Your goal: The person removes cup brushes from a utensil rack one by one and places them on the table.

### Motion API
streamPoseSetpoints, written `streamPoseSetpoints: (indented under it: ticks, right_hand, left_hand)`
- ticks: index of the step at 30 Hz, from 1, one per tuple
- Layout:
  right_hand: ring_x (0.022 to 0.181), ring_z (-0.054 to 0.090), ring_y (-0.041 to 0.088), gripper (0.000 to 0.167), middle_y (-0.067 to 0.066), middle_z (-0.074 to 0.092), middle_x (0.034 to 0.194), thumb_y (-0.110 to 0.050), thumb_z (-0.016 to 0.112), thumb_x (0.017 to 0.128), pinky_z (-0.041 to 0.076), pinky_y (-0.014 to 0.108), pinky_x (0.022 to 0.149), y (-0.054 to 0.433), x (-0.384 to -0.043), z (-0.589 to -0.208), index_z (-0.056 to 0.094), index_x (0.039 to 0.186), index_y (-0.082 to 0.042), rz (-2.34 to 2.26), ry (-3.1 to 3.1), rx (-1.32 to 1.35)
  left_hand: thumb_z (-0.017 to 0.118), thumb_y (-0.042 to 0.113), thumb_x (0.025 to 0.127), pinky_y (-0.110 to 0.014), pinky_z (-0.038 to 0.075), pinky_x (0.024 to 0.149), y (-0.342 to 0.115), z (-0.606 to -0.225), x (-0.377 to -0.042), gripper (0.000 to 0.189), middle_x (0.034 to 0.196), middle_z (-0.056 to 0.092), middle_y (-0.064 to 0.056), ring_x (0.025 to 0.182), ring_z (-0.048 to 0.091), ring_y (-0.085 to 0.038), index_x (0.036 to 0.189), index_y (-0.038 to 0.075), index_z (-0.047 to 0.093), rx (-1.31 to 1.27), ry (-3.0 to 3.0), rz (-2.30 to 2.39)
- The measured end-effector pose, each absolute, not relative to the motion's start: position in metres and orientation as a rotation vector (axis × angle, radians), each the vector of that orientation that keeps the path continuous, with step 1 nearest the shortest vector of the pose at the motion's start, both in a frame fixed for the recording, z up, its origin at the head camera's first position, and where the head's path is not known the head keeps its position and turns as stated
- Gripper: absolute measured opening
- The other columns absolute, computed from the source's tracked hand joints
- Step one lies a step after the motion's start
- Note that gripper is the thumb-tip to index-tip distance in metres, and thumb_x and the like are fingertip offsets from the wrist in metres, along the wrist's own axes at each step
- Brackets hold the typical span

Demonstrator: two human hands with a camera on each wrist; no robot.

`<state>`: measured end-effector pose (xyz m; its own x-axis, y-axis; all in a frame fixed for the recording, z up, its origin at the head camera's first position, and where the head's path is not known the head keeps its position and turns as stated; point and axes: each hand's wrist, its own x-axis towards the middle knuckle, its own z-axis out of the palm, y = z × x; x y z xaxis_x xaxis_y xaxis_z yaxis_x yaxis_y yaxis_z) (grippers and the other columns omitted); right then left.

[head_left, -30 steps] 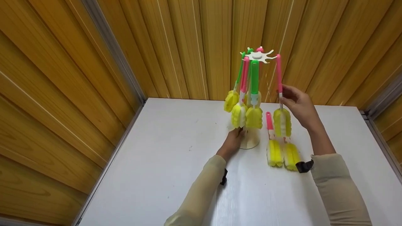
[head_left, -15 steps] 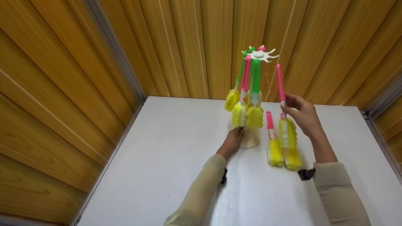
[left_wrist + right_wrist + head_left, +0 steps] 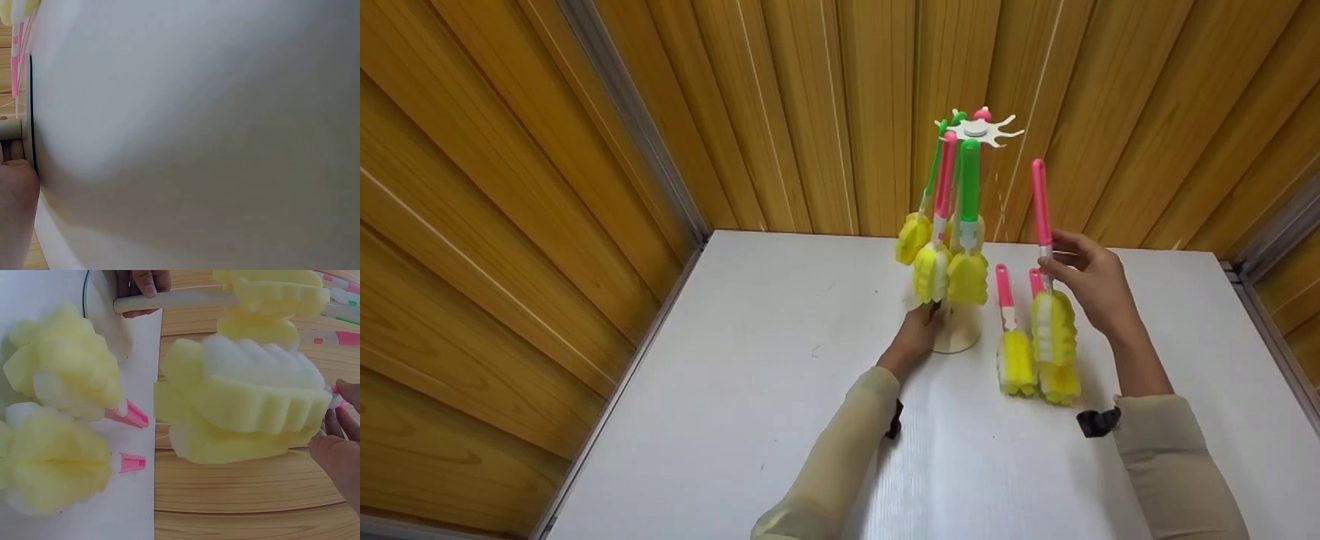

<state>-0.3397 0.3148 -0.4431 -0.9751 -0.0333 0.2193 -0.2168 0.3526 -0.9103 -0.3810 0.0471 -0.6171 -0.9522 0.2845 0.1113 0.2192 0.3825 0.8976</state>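
Note:
A white stand with a ring of curved hooks (image 3: 976, 133) holds several hanging sponge bottle brushes, with pink or green handles and yellow-and-white heads. My left hand (image 3: 915, 337) grips its pale post (image 3: 10, 129) just above the round base (image 3: 958, 342); the fingers curl round it in the right wrist view. Off to the right of the hooks, my right hand (image 3: 1095, 285) pinches a pink-handled bottle brush (image 3: 1041, 199) at its neck, thumb against fingers. This brush is upright, its sponge head (image 3: 247, 399) pointing down and apart from the stand.
Two more pink-handled bottle brushes lie side by side on the white table (image 3: 720, 390): the left one (image 3: 1018, 360) in full view, the right one (image 3: 1060, 384) partly hidden behind the held brush. Wood-patterned walls (image 3: 810, 112) rise behind and at the sides.
The pink-handled brush has come off a hook on the stand's right side. My right hand has carried it down and slightly right; my left hand stays on the post.

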Motion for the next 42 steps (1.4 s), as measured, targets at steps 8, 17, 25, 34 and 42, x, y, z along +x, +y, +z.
streamPoseSetpoints:
  ticks: [8, 17, 25, 34, 42]
  right_hand:
    - [0.106, 0.065, 0.004, 0.059, 0.009, 0.057, 0.132, -0.030, 0.073, 0.095, 0.055, 0.017, 0.084, 0.316, -0.334, -0.444, 0.053, 0.147, -0.010, 1.724, -2.448, 0.199]
    - [0.106, 0.065, 0.002, 0.063, 0.009, 0.054, 0.135, -0.032, 0.073, 0.095, 0.053, 0.015, 0.087, 0.320, -0.333, -0.450, 0.049, 0.150, -0.013, 1.783, -2.460, 0.105]
    - [0.105, 0.066, 0.002, 0.061, 0.011, 0.053, 0.138, -0.029, 0.072, 0.096, 0.053, 0.016, 0.087, 0.326, -0.332, -0.462, 0.048, 0.151, -0.012, 1.809, -2.442, 0.092]
    - [0.100, 0.069, 0.004, 0.060, 0.009, 0.055, 0.132, -0.022, 0.073, 0.095, 0.055, 0.016, 0.084, 0.330, -0.329, -0.468, 0.050, 0.149, -0.007, 1.915, -2.349, 0.081]
    - [0.100, 0.069, 0.006, 0.060, 0.010, 0.055, 0.134, -0.024, 0.073, 0.095, 0.053, 0.014, 0.085, 0.334, -0.325, -0.465, 0.051, 0.150, -0.011, 1.918, -2.364, 0.049]
  left_hand:
    - [0.039, 0.034, 0.111, -0.031, 0.036, 0.116, 0.045, -0.619, -0.381, 0.047, 0.155, 0.045, 0.008, 0.143, 0.038, -0.006, 0.157, 0.023, 0.039, 0.465, 2.556, 1.610]
    - [0.039, 0.034, 0.111, -0.031, 0.034, 0.117, 0.045, -0.620, -0.382, 0.047, 0.156, 0.044, 0.009, 0.143, 0.037, -0.006, 0.158, 0.027, 0.037, 0.482, 2.599, 1.595]
    - [0.040, 0.035, 0.111, -0.031, 0.031, 0.118, 0.046, -0.620, -0.382, 0.049, 0.158, 0.039, 0.014, 0.145, 0.033, -0.004, 0.159, 0.030, 0.034, 0.484, 2.577, 1.619]
    - [0.041, 0.032, 0.111, -0.029, 0.033, 0.117, 0.047, -0.623, -0.385, 0.048, 0.157, 0.043, 0.008, 0.143, 0.037, -0.006, 0.158, 0.023, 0.037, 0.492, 2.592, 1.616]
    - [0.041, 0.031, 0.111, -0.028, 0.033, 0.117, 0.047, -0.624, -0.387, 0.049, 0.158, 0.041, 0.008, 0.144, 0.035, -0.005, 0.159, 0.022, 0.036, 0.501, 2.606, 1.602]
